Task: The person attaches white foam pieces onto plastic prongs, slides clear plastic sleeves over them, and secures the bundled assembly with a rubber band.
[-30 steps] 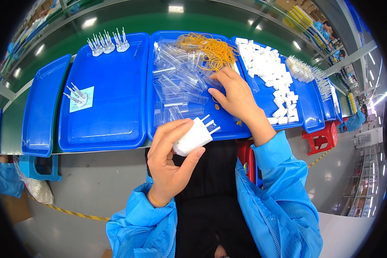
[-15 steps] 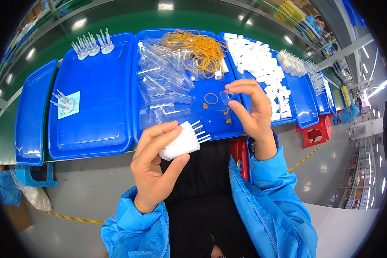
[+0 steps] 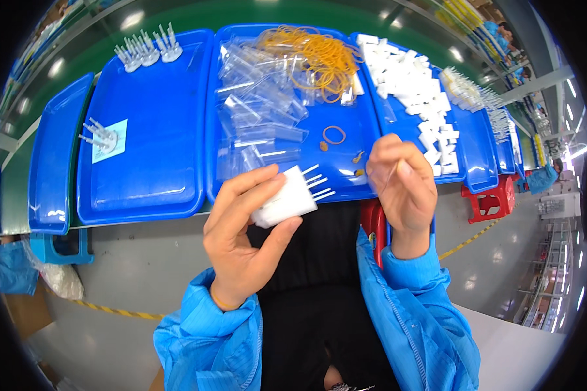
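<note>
My left hand (image 3: 238,238) is closed around a white block (image 3: 288,199), fingers over its top and thumb under its near side. Several thin pale pins (image 3: 319,185) stick out of the block's right side. To the right, my right hand (image 3: 407,186) pinches a clear plastic piece (image 3: 376,177), which is faint and partly hidden by the fingers. The two hands are apart. Both are in front of a blue tray (image 3: 346,181) with clear plastic sleeves (image 3: 261,98), a heap of yellow rubber bands (image 3: 319,58) and one loose rubber band (image 3: 334,135).
At left, a blue tray (image 3: 147,173) bears white pin-topped pieces (image 3: 151,55) and another on a pale card (image 3: 120,135). A tray of white blocks (image 3: 411,85) lies to the right, with more trays beyond. Stools, one red (image 3: 486,205), stand on the floor.
My right hand has turned, its fingers curling closer together around the clear piece. My left hand keeps hold of the white block. The whole view has shifted slightly.
</note>
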`<state>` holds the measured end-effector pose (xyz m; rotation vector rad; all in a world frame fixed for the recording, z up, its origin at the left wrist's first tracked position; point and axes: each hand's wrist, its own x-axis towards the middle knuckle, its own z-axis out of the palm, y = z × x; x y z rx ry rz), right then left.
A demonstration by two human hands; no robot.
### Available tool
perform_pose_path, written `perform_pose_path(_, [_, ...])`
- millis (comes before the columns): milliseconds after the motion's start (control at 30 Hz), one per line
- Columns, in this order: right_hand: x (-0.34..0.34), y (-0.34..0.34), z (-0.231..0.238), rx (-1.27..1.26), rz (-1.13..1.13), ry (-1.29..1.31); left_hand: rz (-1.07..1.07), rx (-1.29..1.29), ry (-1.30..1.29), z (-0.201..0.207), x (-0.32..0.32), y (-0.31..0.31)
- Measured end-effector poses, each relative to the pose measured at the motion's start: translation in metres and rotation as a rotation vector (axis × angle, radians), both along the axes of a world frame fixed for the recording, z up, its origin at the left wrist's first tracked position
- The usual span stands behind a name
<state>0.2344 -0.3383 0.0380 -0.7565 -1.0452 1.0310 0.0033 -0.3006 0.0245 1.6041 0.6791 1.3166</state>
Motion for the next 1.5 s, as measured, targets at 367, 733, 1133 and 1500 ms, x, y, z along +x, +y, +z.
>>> perform_pose_path(367, [-0.025,-0.022,0.02,-0.356,0.22,-0.142,0.045,-0.007,-0.013,-0.006,0.007,-0.004])
perform_pose_path(733, [-0.035,-0.022,0.027,-0.38,0.269,-0.138,0.063,0.113,0.023,-0.011,0.01,0.0])
perform_pose_path(1133, [-0.045,-0.028,0.02,-0.422,0.259,-0.205,0.082,0.029,0.09,-0.009,0.008,0.002])
perform_pose_path(1500, [-0.045,-0.028,0.019,-0.383,0.199,-0.166,0.036,0.216,0.245,-0.001,0.01,0.005])
